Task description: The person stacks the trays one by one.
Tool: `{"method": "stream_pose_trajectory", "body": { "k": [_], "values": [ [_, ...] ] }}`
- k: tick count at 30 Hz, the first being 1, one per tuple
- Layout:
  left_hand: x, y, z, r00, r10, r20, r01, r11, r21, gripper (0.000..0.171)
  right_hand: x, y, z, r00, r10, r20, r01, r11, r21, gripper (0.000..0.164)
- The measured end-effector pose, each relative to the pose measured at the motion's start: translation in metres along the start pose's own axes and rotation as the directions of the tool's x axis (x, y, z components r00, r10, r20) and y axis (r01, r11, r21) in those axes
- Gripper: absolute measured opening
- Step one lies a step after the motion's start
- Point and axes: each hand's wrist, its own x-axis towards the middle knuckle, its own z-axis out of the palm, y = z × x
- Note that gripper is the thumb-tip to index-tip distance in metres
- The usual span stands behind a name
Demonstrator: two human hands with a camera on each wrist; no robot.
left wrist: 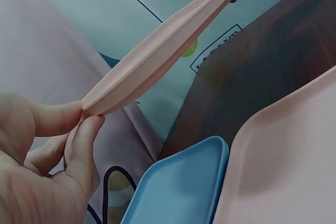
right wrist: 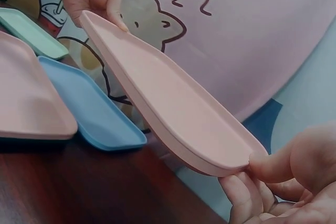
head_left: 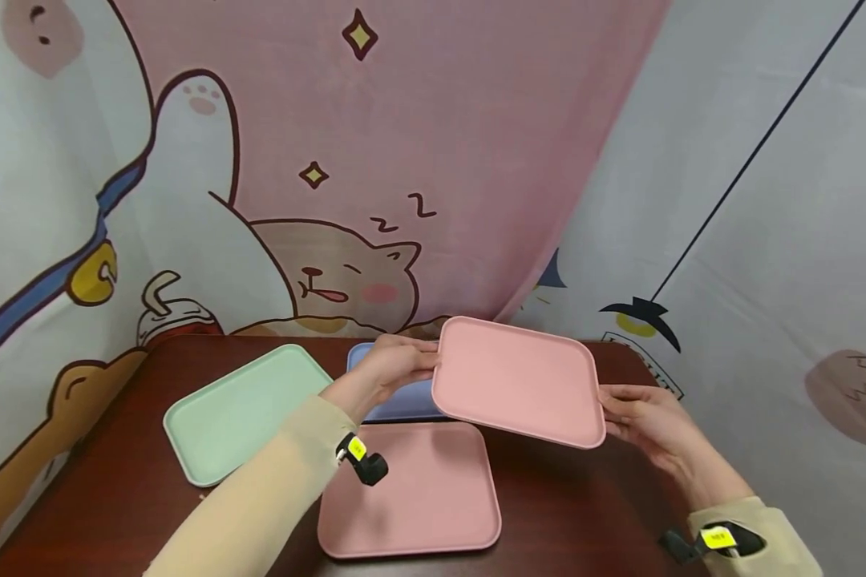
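Observation:
A pink rectangular tray (head_left: 515, 381) with a raised rim is held up above the table, tilted, its right end lower in the head view. My left hand (head_left: 397, 362) pinches its left edge between thumb and fingers. At the opposite short edge, my right hand (head_left: 645, 421) pinches the rim, with the thumb on the upper side in the right wrist view. Below and left of it, another pink tray (head_left: 411, 497) lies flat on the table. Behind that lies a blue tray (head_left: 404, 407), partly hidden by my left hand and the lifted tray.
A light green tray (head_left: 248, 413) lies angled on the left of the dark wooden table (head_left: 563, 513), partly behind my left forearm. A cartoon-printed curtain (head_left: 476, 160) hangs behind the table and along its sides.

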Motion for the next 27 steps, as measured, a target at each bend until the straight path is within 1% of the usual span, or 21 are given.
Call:
{"method": "stream_pose_trajectory", "body": {
  "k": [4, 12, 16, 23, 27],
  "values": [
    [-0.008, -0.002, -0.008, 1.000, -0.005, 0.007, 0.005, 1.000, 0.001, 0.032, 0.000, -0.001, 0.008, 1.000, -0.003, -0.009, 0.003, 1.000, -0.028, 0.038],
    [-0.018, -0.011, -0.027, 1.000, -0.005, 0.004, 0.005, 1.000, 0.009, 0.035, 0.002, 0.001, 0.024, 1.000, -0.023, -0.003, 0.023, 0.998, -0.050, 0.036],
    [-0.025, -0.014, -0.035, 1.000, 0.005, -0.013, -0.005, 1.000, 0.004, 0.035, 0.004, 0.003, 0.032, 1.000, -0.020, 0.011, 0.020, 0.999, -0.045, 0.036],
    [-0.039, -0.018, -0.049, 0.997, -0.028, -0.072, 0.027, 1.000, -0.014, 0.034, 0.006, 0.003, 0.047, 0.999, -0.019, 0.033, 0.021, 0.998, -0.063, 0.037],
    [-0.047, -0.019, -0.054, 0.997, -0.017, -0.072, 0.017, 1.000, -0.003, 0.034, 0.007, 0.004, 0.051, 0.998, -0.018, 0.058, 0.019, 0.999, -0.030, 0.031]
  ]
}}
